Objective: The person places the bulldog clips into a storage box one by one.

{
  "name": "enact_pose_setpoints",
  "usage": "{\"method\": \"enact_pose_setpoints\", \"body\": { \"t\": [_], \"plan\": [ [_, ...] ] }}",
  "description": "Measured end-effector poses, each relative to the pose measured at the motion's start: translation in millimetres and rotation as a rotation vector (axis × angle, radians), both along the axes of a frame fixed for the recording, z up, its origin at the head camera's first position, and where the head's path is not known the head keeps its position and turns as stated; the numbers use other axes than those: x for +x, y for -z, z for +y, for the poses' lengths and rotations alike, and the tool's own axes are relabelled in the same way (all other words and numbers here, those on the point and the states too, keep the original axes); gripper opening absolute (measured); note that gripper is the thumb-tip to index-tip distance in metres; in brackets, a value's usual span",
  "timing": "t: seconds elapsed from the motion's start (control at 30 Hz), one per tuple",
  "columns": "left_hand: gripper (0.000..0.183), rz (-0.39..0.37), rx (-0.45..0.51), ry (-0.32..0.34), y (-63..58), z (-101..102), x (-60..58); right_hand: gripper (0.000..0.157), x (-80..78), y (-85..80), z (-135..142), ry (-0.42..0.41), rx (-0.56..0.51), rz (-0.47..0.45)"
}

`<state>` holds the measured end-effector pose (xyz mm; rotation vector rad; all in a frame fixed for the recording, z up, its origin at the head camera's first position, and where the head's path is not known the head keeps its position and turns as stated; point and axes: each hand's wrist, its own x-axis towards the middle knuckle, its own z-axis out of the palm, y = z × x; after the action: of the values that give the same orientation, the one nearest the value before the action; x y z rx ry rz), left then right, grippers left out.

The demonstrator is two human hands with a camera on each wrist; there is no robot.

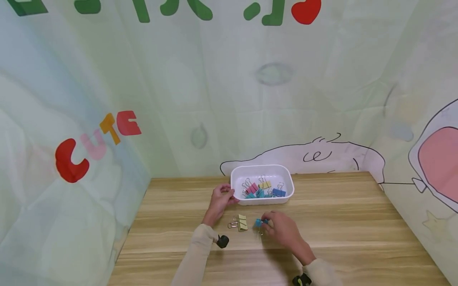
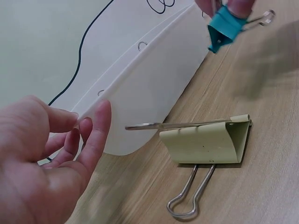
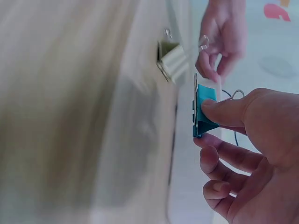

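Note:
A teal binder clip (image 3: 205, 109) is pinched between the thumb and fingers of my right hand (image 1: 284, 230), held over the table in front of the tray. My left hand (image 1: 219, 202) grips the left end of the white plastic tray (image 1: 262, 201), thumb at the rim, as the left wrist view also shows. Between the hands a larger pale yellow binder clip (image 2: 201, 142) lies on the wood, one wire handle pointing left. Inside the tray are several smaller clips, among them a pink clip (image 1: 252, 188), a yellow clip (image 1: 265, 184) and a blue clip (image 1: 279, 192).
The wooden table (image 1: 343, 222) runs back to a printed cloth backdrop (image 1: 229, 99) that hangs right behind the tray. More cloth closes in the left and right sides.

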<state>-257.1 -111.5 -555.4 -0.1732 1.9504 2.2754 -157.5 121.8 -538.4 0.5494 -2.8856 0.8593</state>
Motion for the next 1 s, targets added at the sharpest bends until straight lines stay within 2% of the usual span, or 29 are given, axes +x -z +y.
{"method": "enact_pose_setpoints", "body": {
  "t": [0.17,0.3,0.53,1.0],
  "plan": [
    [0.035,-0.009,0.011,-0.01,0.7,-1,-0.5,0.007,-19.5,-11.8,11,-0.01,0.036,0.04],
    [0.035,-0.019,0.012,-0.006,1.6,-1,-1.2,0.007,-35.7,-27.4,20,0.009,0.074,0.077],
    [0.035,-0.025,0.0,-0.006,-1.6,-2,-1.1,0.009,-65.8,-51.9,35,0.059,0.114,0.05],
    [0.033,-0.018,0.02,-0.005,0.1,-1,-1.0,0.013,-109.0,-64.0,51,0.073,0.099,-0.04]
  ]
}}
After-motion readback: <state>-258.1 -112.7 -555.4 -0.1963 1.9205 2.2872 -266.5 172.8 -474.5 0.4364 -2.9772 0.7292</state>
